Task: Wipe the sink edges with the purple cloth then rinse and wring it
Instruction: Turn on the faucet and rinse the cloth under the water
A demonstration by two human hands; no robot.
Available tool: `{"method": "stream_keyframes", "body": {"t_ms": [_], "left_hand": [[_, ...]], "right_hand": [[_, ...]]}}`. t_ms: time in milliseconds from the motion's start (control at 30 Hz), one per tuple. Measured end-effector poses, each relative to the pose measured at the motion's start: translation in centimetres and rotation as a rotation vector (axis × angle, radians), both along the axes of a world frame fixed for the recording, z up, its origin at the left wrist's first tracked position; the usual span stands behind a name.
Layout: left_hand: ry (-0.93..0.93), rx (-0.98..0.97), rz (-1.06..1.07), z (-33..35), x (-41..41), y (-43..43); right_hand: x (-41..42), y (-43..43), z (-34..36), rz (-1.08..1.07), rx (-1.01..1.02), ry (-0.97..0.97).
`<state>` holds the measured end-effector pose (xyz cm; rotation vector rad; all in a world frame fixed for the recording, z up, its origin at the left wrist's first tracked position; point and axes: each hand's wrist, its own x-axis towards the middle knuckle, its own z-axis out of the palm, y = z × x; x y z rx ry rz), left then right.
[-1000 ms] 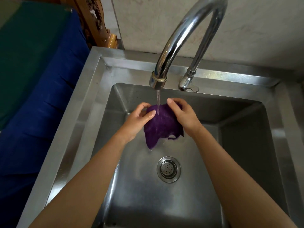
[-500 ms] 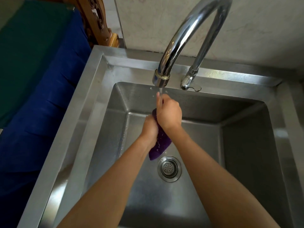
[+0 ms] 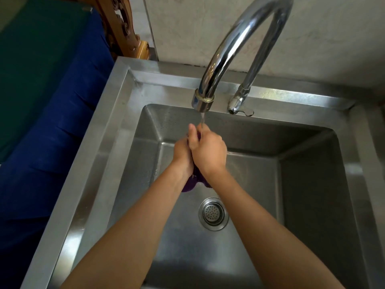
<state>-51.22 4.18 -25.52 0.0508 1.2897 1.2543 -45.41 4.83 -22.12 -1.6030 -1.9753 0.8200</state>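
The chrome faucet on the rear edge of the sink drops a thin water stream onto your hands, which hide most of the purple cloth; the drain strainer lies below them in the basin floor. Your left hand and right hand are pressed together over the basin middle, both curled tight around the bunched cloth, its lower end showing beneath your wrists.

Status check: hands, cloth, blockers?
Left hand and right hand both grip bunched purple cloth under thin stream from curved chrome tap. Cloth mostly hidden. No obstruction seen.
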Motion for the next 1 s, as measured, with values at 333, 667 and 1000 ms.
{"method": "stream_keyframes", "body": {"t_ms": [333, 667, 1000], "left_hand": [[0.268, -0.029, -0.180, 0.2, 0.0, -0.1], [-0.007, 0.047, 0.077, 0.3, -0.8, 0.6], [0.074, -0.054, 0.080, -3.1, -1.6, 0.0]], "right_hand": [[1.4, 3.6, -2.3, -0.076, -0.261, 0.074], [4.7, -0.8, -5.5, -0.203, -0.924, 0.774], [3.3, -0.2, -2.7, 0.115, -0.275, 0.378]]}}
